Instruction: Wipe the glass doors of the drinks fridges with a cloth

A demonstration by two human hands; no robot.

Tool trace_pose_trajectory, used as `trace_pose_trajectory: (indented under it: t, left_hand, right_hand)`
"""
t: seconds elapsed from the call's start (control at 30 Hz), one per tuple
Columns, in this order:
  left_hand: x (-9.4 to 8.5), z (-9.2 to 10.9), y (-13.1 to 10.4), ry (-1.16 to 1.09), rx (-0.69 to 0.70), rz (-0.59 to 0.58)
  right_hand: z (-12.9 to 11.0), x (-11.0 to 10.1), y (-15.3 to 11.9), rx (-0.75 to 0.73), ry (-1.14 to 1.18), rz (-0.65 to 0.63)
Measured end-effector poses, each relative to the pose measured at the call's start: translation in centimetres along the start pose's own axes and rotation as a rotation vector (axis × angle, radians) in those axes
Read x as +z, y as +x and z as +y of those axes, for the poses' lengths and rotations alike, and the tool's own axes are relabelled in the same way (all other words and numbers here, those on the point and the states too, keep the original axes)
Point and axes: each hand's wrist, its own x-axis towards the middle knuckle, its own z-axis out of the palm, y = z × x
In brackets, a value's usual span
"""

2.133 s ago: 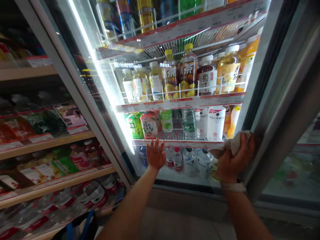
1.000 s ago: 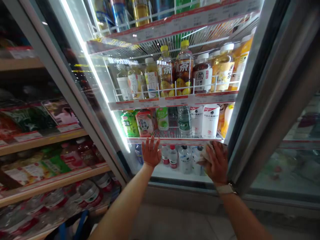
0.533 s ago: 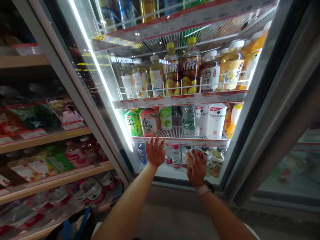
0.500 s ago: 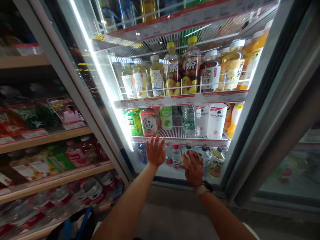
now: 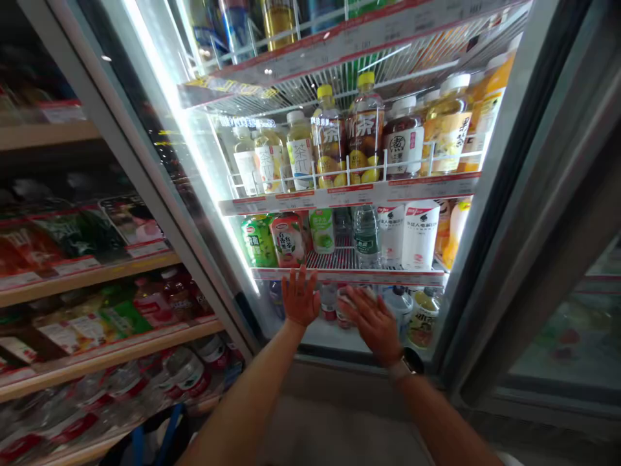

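My left hand [image 5: 301, 299] lies flat with its fingers spread against the glass door [image 5: 317, 336] of a lit drinks fridge, just below a shelf edge. My right hand [image 5: 371, 320], with a watch on its wrist, is pressed to the same glass further right, fingers stretched out and slightly blurred. Under its fingers is a pale cloth [image 5: 343, 296], mostly hidden by the hand. Behind the glass near both hands stand small bottles with red labels [image 5: 328, 304] and an iced tea bottle [image 5: 425, 318].
Above, fridge shelves hold yellow-capped tea bottles [image 5: 367, 133], a green-labelled water bottle [image 5: 367, 236] and white bottles [image 5: 420, 236]. Open wooden shelves [image 5: 92, 275] of drinks stand at left. A dark bag with blue straps [image 5: 145, 440] is at lower left. A thick door frame [image 5: 528, 259] rises at right.
My right hand has slid left and slightly up across the glass with the cloth, which shows less now. My left hand stays at nearly the same spot. The view has shifted slightly.
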Motion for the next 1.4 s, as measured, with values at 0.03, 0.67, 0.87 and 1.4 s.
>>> trace_pose_trajectory:
  t: [0.03, 0.67, 0.87, 1.4]
  left_hand:
    - [0.0, 0.0, 0.0, -0.006, 0.0, 0.002]
    - [-0.1, -0.1, -0.3, 0.033, 0.001, -0.048]
    - [0.0, -0.1, -0.3, 0.024, -0.001, -0.04]
    - [0.1, -0.2, -0.5, 0.02, -0.008, -0.039]
  right_hand:
    - [1.0, -0.8, 1.0, 0.057, -0.012, 0.056]
    - [-1.6, 2.2, 1.1, 0.05, 0.021, -0.036]
    - [-2.0, 3.4, -3.9, -0.202, 0.073, -0.218]
    - [2.5, -2.4, 6.1, 0.343, -0.087, 0.279]
